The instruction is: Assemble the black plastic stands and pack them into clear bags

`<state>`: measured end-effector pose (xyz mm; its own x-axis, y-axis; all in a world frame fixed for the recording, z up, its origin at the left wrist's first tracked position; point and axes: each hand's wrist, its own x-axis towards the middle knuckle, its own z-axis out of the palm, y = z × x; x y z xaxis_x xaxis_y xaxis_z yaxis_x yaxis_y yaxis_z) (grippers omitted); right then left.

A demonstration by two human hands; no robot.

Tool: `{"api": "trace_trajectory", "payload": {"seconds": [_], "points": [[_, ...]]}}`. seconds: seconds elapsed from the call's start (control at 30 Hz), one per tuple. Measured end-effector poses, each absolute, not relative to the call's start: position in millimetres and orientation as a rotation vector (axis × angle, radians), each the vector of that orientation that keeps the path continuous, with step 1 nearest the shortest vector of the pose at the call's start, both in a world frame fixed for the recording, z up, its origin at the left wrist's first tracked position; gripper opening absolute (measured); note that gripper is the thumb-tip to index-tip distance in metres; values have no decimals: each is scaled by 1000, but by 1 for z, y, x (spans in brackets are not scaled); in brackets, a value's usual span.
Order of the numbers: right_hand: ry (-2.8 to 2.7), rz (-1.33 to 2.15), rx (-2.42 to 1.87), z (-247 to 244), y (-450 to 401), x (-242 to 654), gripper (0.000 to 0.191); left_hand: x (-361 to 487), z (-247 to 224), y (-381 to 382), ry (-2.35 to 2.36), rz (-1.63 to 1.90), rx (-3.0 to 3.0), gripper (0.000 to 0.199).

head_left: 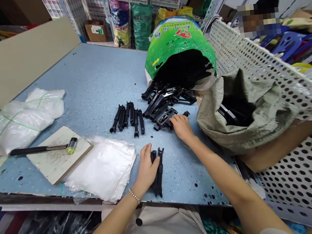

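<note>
Near the front edge of the blue table, my left hand (147,167) curls around a small group of long black plastic parts (159,176), its thumb lying across them. My right hand (182,128) is at the near right side of a loose heap of black plastic parts (160,103), with its fingers closed on a part there; the fingertips are partly hidden. Between the heap and the bags, several similar black parts (126,115) lie side by side in a row. The heap spills from the mouth of a green printed sack (178,39).
A grey woven sack (216,125) holding black parts stands at right against a white perforated crate (288,169). Clear plastic bags (102,168), a board (62,163) with a black-handled tool (33,150) and a lighter (71,145), and tied plastic bundles (29,116) lie left. Another person is behind the crate.
</note>
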<state>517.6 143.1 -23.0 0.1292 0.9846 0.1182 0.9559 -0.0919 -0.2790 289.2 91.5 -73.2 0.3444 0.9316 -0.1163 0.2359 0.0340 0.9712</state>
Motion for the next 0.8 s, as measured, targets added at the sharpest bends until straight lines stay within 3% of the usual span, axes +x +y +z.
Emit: {"api": "trace_trajectory", "payload": {"seconds": [0.07, 0.17, 0.27, 0.37, 0.47, 0.67, 0.73, 0.8], "points": [[-1896, 187, -2044, -15, 134, 516, 28, 287, -63, 96, 1104, 797, 1609, 60], [-1793, 592, -1683, 2, 113, 499, 25, 284, -34, 110, 913, 807, 1600, 78], [-1559, 929, -1417, 16, 96, 481, 28, 284, -9, 123, 663, 646, 1387, 63], [-1316, 781, -1508, 23, 86, 470, 34, 284, -1, 123, 711, 607, 1220, 45], [-1345, 648, -1604, 24, 84, 461, 34, 284, -4, 116, 807, 643, 1122, 42], [-1304, 1114, -1512, 14, 82, 434, 47, 281, -7, 111, 868, 676, 908, 43], [-1582, 1004, -1500, 9, 71, 425, 46, 277, -4, 114, 901, 691, 793, 45], [-1959, 672, -1508, 2, 58, 417, 42, 273, -2, 116, 907, 677, 703, 47]]}}
